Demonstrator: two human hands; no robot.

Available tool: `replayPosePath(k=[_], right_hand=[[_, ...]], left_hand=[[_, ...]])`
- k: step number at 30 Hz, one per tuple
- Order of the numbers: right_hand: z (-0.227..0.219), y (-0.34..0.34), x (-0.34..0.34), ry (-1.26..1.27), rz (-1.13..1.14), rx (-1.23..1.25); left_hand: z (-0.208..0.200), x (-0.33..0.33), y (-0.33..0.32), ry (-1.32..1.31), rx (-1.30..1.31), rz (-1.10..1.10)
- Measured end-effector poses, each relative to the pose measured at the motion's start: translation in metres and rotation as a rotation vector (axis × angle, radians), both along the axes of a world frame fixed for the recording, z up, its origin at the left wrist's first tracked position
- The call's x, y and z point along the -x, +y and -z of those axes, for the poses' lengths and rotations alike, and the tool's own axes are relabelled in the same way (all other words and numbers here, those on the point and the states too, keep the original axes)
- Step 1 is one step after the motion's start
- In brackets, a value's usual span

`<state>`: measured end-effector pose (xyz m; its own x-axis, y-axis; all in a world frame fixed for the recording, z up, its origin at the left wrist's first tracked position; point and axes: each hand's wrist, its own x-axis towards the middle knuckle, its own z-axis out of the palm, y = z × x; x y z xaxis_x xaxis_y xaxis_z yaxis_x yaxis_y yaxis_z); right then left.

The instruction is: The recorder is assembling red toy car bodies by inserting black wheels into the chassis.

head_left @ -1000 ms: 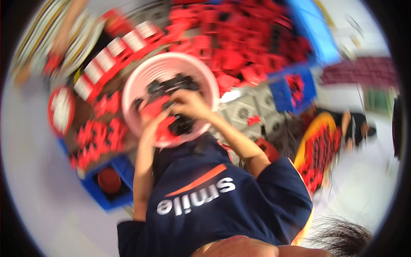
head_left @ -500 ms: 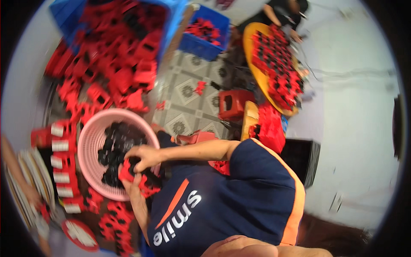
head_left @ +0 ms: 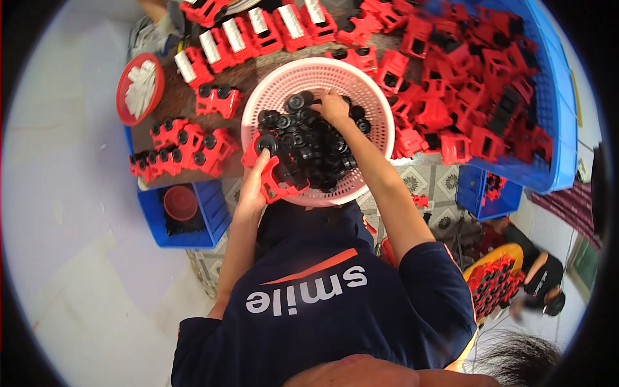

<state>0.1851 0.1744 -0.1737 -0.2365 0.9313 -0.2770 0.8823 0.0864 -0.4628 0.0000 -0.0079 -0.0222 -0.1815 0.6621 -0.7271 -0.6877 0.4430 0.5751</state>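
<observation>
Tilted at the near left rim of the pink basket is a red plastic toy truck body with a black wheel on it. My left hand is closed round this body, its thumb against the wheel. Loose black toy wheels heap up inside the basket. Over their far side, my right hand reaches in with bent fingers, closed among the wheels. Its fingertips are partly hidden, so whatever they grip cannot be made out.
Red truck bodies spill from a large blue bin on the right. Trucks with white tops line the far side. Wheeled red trucks and a red bowl of white parts lie left. A co-worker is at lower right.
The head view has turned, so the basket now appears farther right and higher. My right hand has left the truck body and reached into the wheels; my left still holds the body.
</observation>
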Motion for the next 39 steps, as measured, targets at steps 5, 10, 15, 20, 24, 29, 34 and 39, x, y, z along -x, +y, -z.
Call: replayPosePath(k=[5,10,15,20,24,29,34,39], right_hand=[[0.029,0.013,0.016,-0.075,0.058,0.012],[-0.034,-0.021,-0.018,0.613,0.287,0.243],[-0.135,-0.060,-0.032,1.552,0.546,0.710],[-0.185,-0.088,-0.013,1.491,0.275,0.490],[-0.196,-0.095,-0.013,1.327,0.184,0.474],[-0.186,-0.105,-0.006,1.107,0.160,0.390],[-0.186,-0.112,-0.009,1.183,0.247,0.790],[-0.182,-0.131,-0.015,1.141,0.120,0.816]], left_hand=[[-0.004,0.010,0.017,0.005,-0.020,-0.123],[-0.006,0.019,0.039,0.013,-0.094,-0.166],[-0.004,0.014,0.056,0.114,-0.234,-0.142],[-0.027,-0.006,0.069,0.183,-0.339,-0.027],[-0.030,-0.014,0.068,0.191,-0.335,-0.027],[-0.028,-0.014,0.065,0.263,-0.311,0.054],[-0.038,-0.005,0.043,0.157,-0.320,0.216],[-0.052,-0.012,0.005,0.241,-0.352,0.385]])
